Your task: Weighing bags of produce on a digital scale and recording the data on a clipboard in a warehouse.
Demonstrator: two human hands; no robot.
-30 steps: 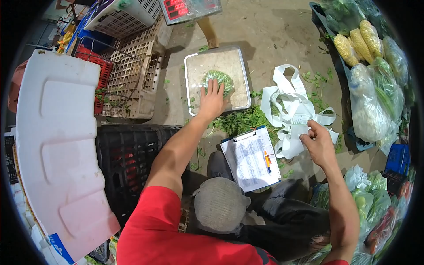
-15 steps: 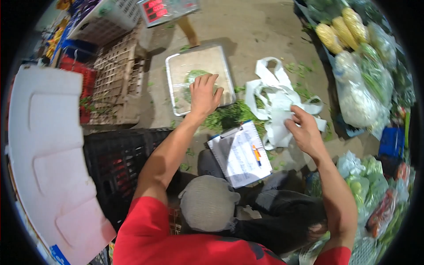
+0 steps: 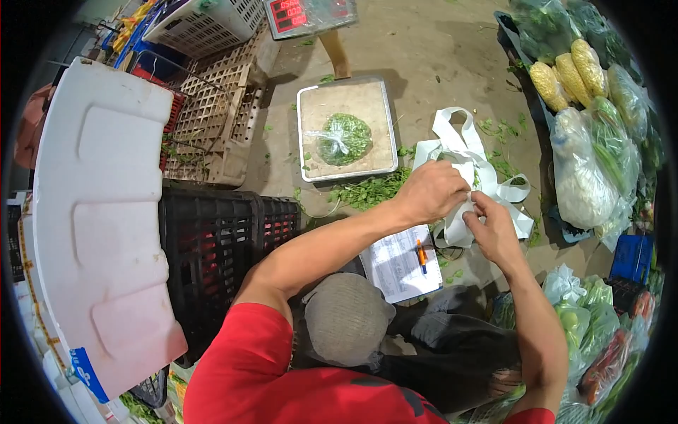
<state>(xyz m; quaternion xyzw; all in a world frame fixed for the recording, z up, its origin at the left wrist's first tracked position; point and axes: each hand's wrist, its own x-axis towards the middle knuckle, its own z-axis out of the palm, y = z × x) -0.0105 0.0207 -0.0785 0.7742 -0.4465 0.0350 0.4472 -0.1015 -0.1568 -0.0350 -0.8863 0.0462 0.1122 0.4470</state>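
Observation:
Both of my hands meet over a pile of white plastic bags (image 3: 459, 134) on the floor at the centre right. My left hand (image 3: 432, 192) is closed, its fingertips pinching the white plastic. Close beside it my right hand (image 3: 496, 230) pinches the same plastic between thumb and forefinger. To the left, a clear bag of chopped greens (image 3: 346, 140) lies on the platform of a weighing scale (image 3: 378, 92), untouched by either hand. Under my left forearm a clipboard with papers (image 3: 395, 272) rests near my knees, with an orange pen (image 3: 421, 256) on it.
The scale's lit display (image 3: 311, 15) stands at the top. Loose greens (image 3: 374, 191) are strewn before the platform. A black crate (image 3: 212, 247) and white foam lid (image 3: 116, 233) stand at left. Bagged vegetables (image 3: 586, 169) line the right side, with more bags (image 3: 583, 332) below.
My left hand has left the bag of greens on the scale and moved right to the white bags, beside my right hand. The view has shifted slightly.

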